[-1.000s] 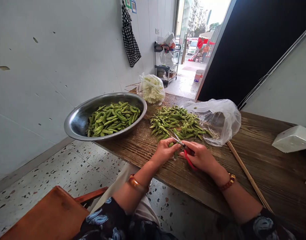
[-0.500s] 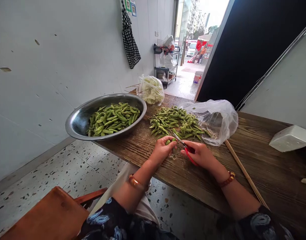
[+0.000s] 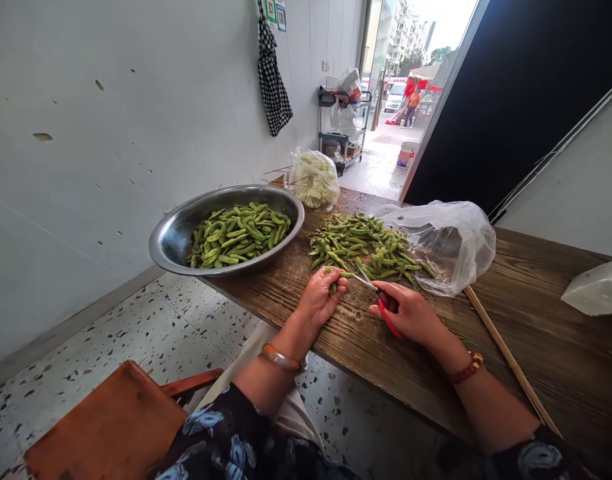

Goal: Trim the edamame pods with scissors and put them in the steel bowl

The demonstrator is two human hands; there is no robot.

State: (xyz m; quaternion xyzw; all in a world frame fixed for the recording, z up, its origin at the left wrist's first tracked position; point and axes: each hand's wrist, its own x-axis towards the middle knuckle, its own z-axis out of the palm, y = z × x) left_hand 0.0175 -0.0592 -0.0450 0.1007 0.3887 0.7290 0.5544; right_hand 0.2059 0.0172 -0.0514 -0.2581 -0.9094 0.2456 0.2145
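My left hand (image 3: 320, 293) is closed on green edamame pods (image 3: 345, 275), one of them sticking out between thumb and fingers toward the right. In my right hand (image 3: 405, 310) is a pair of red-handled scissors (image 3: 389, 319); the blades point left, with their tips at the end of the held pod. A heap of edamame pods (image 3: 356, 240) lies on the wooden table (image 3: 296, 293) just beyond both hands. To the left, a large steel basin (image 3: 172, 243) at the table's edge holds many more pods (image 3: 241, 233).
A crumpled clear plastic bag (image 3: 466, 233) lies right of the heap. Thin wooden sticks (image 3: 511, 360) run along the table's right part, near a white box (image 3: 593, 287). A tied bag of pale vegetables (image 3: 315, 180) sits behind. A brown stool (image 3: 106, 420) stands lower left.
The view has turned slightly left, so everything appears shifted right. My left hand has tilted, and the pod in it now points right toward the scissor tips.
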